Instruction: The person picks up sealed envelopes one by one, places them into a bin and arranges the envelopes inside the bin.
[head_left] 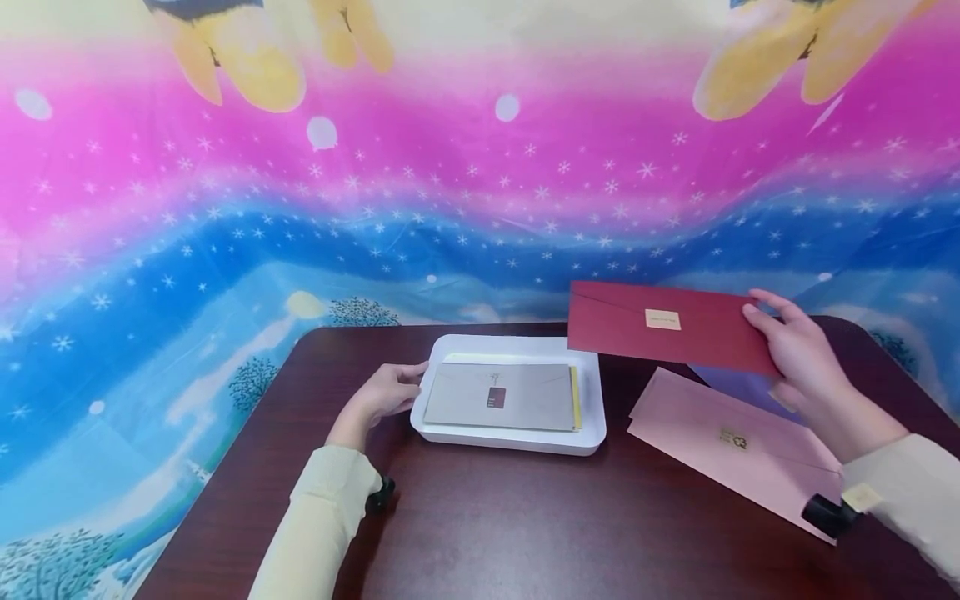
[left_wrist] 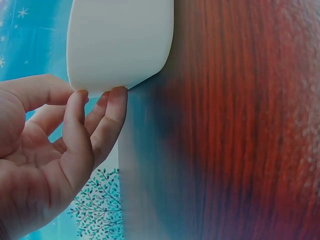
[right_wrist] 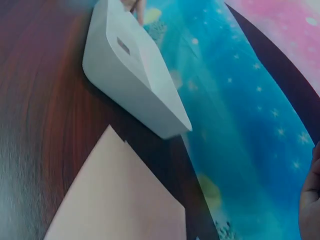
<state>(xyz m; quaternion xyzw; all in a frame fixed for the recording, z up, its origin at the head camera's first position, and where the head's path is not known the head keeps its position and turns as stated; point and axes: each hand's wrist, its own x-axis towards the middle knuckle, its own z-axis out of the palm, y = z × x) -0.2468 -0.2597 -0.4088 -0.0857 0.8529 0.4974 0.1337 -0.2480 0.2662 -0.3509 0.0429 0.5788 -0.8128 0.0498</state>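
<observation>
A dark red envelope (head_left: pixel 622 333) with a pale label hangs in the air, pinched at its right end between the thumb and fingers of my right hand (head_left: pixel 806 346). Its left end overlaps the back right corner of a white tray (head_left: pixel 510 444) in the head view. My left hand (head_left: pixel 386 392) grips the tray's left end; in the left wrist view the fingertips (left_wrist: pixel 119 95) lie against the tray's end wall (left_wrist: pixel 120 45). Inside the tray, a grey envelope (head_left: pixel 457 404) with a dark label lies on top, and a yellow edge (head_left: pixel 576 392) shows from under it.
Pink envelopes (head_left: pixel 690 425) lie overlapped to the right of the tray, the top one bearing a gold mark. A purple envelope (head_left: pixel 731 385) shows behind them, partly under my right hand. The dark wooden table (head_left: pixel 487 525) ends at a printed backdrop (head_left: pixel 450 208).
</observation>
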